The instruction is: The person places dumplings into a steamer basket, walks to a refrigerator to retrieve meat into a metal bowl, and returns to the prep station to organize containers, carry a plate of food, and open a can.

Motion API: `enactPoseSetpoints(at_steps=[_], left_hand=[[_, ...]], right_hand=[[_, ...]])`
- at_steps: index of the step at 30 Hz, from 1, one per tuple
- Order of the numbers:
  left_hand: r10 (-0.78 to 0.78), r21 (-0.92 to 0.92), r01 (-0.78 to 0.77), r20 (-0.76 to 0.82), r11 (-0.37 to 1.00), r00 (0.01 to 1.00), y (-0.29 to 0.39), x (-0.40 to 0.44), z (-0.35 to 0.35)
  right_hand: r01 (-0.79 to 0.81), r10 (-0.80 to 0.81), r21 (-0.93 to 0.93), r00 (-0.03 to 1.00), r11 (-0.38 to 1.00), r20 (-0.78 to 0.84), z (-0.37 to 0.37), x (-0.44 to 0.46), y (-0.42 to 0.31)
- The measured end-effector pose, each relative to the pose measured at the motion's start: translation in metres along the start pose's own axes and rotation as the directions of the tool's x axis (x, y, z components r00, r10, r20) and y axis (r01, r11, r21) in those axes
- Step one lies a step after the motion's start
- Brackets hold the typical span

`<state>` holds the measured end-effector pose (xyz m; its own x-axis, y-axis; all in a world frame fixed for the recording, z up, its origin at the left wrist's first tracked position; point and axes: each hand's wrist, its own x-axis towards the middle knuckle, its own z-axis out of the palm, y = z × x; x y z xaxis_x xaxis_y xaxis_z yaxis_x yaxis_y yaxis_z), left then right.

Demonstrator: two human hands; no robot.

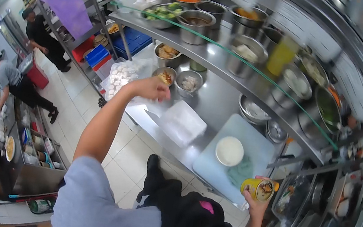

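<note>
My right hand [254, 202] is wrapped round a yellow patterned cup [249, 185], its open top tilted toward me. Brown and pale pieces of food show inside it. A white round bowl [229, 151] sits on the pale cutting board [207, 159], left of that cup. Out to the left, my left hand [151, 88] hovers over the steel counter with its fingers curled together; whatever they hold, if anything, is hidden. Close beyond it stand a metal bowl of yellow-brown pieces [165, 75] and a metal bowl of pale shreds [189, 83]. White paper [183, 122] lies nearer me.
Above the counter runs a steel shelf [157, 30] carrying several metal pots and a yellow bottle [282, 56]. A plastic-covered tray of pale round pieces [122, 78] stands at the counter's left. Two people [42, 38] [15, 79] are across the tiled floor. Storage racks stand right.
</note>
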<state>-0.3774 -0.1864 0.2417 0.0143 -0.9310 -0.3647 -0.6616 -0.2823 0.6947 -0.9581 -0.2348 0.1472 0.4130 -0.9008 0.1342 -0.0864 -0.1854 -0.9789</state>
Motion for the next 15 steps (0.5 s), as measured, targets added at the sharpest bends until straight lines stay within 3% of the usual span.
enactPoseSetpoints(at_steps=[1,3,4,6,8,10,12,14,15], left_hand=[[0.112,0.153,-0.091,-0.137,0.984,0.984,-0.055,0.027,-0.019],[0.165,0.432,0.014,-0.373,0.902,0.913,-0.138,0.078,-0.045],[0.169,0.419,0.009,-0.385,0.908,0.907,-0.150,0.091,-0.056],[-0.058,0.314,0.319,-0.625,0.894,0.778,-0.160,0.126,-0.068],[-0.039,0.337,0.313,-0.623,0.888,0.781,-0.196,0.174,-0.085],[0.152,0.447,0.270,-0.707,0.853,0.691,-0.221,0.209,-0.089],[0.229,0.556,0.300,-0.690,0.775,0.687,-0.248,0.245,-0.088],[0.214,0.629,0.233,-0.551,0.741,0.807,-0.258,0.256,-0.100],[0.192,0.613,0.227,-0.541,0.757,0.819,-0.263,0.262,-0.100]], right_hand=[[-0.015,0.018,0.077,0.999,0.997,-0.040,0.027,0.018,-0.012],[-0.011,0.024,0.159,0.996,0.987,-0.081,0.074,0.051,-0.016],[-0.002,0.013,0.143,0.997,0.990,-0.074,0.099,0.065,-0.018],[-0.019,0.062,0.269,0.986,0.963,-0.154,0.148,0.092,-0.021],[-0.045,0.078,0.249,0.989,0.967,-0.126,0.189,0.120,-0.019],[-0.036,0.072,0.245,0.988,0.969,-0.137,0.222,0.146,-0.005],[-0.057,0.082,0.230,0.991,0.971,-0.101,0.248,0.173,0.008],[-0.086,0.126,0.180,0.967,0.980,-0.221,0.271,0.197,0.024],[-0.159,0.166,0.048,0.960,0.986,-0.225,0.271,0.210,0.036]])
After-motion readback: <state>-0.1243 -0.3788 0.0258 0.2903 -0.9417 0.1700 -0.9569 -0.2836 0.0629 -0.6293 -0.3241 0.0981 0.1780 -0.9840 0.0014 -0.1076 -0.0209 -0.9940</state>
